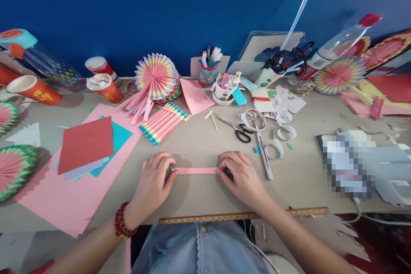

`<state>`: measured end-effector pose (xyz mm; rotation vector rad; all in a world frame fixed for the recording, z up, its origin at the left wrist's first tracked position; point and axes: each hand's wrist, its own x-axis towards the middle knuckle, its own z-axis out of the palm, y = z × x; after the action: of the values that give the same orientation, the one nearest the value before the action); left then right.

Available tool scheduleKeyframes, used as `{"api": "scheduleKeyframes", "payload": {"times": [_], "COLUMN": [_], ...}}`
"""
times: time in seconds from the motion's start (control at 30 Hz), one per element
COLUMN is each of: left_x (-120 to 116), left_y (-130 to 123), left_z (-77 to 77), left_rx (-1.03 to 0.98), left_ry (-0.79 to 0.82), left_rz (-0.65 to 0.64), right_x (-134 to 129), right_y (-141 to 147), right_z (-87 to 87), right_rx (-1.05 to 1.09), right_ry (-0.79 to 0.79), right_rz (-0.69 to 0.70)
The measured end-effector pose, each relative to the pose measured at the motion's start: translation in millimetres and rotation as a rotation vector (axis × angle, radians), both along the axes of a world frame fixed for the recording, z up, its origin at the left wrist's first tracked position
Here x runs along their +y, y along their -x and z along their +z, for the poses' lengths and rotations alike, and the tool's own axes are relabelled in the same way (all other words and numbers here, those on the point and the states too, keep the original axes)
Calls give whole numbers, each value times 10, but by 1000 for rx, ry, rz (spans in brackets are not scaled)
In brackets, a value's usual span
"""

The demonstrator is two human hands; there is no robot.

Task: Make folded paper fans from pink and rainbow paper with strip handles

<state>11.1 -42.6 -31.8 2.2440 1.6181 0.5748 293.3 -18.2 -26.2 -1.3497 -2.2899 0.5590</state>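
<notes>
Pink paper strip (196,171) held flat between both hands, left end pinched by left hand (157,177), thumb and fingers closed on it, right end pinched likewise by right hand (239,175), scissors (237,130) beyond the strip, folded strips (163,123) left of them.

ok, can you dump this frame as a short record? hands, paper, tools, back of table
left hand: fingers at left end of pink strip
left hand point
right hand: fingers at the strip's other end
pink strip: level, spanning between the hands
folded strips: side by side, beyond the left hand
red sheet: atop other sheets, far left
scissors: black handles, slightly open, beyond right hand
tape roll: next to scissors
back: round paper fan, pen cup
</notes>
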Motion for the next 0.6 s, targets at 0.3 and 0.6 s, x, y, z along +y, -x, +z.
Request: {"api": "scheduleKeyframes", "payload": {"times": [0.3, 0.6], "left_x": [0, -8], "left_y": [3, -10], "left_z": [-21, -38], "left_rx": [-6, -31], "left_ry": [-1, -31], "left_rz": [-3, 21], "right_x": [-22, -48], "right_y": [-14, -21], "right_z": [-65, -73], "right_rx": [61, 62], "right_ry": [-6, -76], "right_rz": [-12, -7]}}
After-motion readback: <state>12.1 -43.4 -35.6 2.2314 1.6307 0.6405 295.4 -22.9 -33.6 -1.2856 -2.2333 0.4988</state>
